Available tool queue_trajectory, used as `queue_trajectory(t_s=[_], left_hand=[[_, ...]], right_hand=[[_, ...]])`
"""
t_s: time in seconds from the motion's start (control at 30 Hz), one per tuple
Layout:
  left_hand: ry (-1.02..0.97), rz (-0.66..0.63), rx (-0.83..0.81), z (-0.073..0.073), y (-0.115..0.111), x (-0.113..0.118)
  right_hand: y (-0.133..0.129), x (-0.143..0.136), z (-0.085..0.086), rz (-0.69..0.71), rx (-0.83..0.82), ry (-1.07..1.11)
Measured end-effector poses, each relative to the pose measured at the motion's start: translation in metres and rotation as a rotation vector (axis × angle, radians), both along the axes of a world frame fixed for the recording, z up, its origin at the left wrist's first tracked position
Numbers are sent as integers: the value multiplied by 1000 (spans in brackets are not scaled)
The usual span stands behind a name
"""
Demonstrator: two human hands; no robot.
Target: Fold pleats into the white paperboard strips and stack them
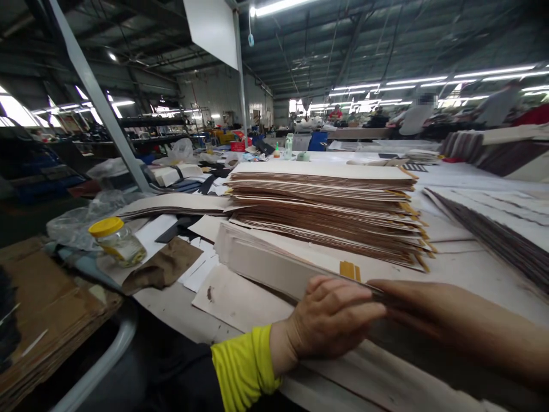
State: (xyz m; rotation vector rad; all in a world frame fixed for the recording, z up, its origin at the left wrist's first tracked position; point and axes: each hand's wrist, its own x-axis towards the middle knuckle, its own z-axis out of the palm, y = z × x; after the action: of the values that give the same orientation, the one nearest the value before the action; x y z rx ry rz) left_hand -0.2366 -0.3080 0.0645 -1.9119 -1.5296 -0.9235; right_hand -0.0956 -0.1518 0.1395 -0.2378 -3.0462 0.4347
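Observation:
A long bundle of pale strips (266, 257) slants across the near part of the table. My left hand (337, 315), below a yellow cuff, presses its curled fingers against the near side of the bundle. On the far side of the bundle's right part is my right hand (407, 294), its fingers mostly hidden behind the strips, so its grip is unclear. Orange tabs (350, 270) stick up beside the bundle. Just behind lies a tall stack of white and brown layered pieces (326, 200) with orange bits along its right end.
At the left stand a yellow-lidded jar (122, 243), brown scrap (165, 266) and crumpled plastic (72, 223). Another layered stack (497, 229) lies at the right. A metal post (96, 97) rises at the left. Cardboard (51, 309) is at the lower left. People are in the background.

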Motion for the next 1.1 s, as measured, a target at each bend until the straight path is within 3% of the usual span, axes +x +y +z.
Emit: queue_trajectory(t_s=[0.07,0.13,0.23,0.33,0.53,0.63,0.77,0.83,0.97,1.1], left_hand=[[-2,118,21,9,-1,-7],[-22,194,-38,14,0,-11],[-73,225,-238,11,2,-13],[-113,217,-352,7,4,-11],[-164,190,-359,9,2,-12],[-233,99,-318,12,-2,-15],[-531,-9,-136,18,-23,-12],[-690,-23,-127,18,-41,-9],[-1113,13,-320,5,-76,-7],[-1540,-53,-665,-20,-86,-11]], right_hand=[[7,19,-9,10,180,45],[11,34,-32,-7,317,135],[5,43,-70,-32,343,239],[-9,36,-83,-100,324,311],[-29,-2,-57,-113,218,198],[-32,-16,-50,-120,193,145],[-34,-15,-46,-88,184,55],[-37,-9,-43,-76,182,24],[-48,5,-29,-61,142,19],[-58,28,-5,-41,57,14]])
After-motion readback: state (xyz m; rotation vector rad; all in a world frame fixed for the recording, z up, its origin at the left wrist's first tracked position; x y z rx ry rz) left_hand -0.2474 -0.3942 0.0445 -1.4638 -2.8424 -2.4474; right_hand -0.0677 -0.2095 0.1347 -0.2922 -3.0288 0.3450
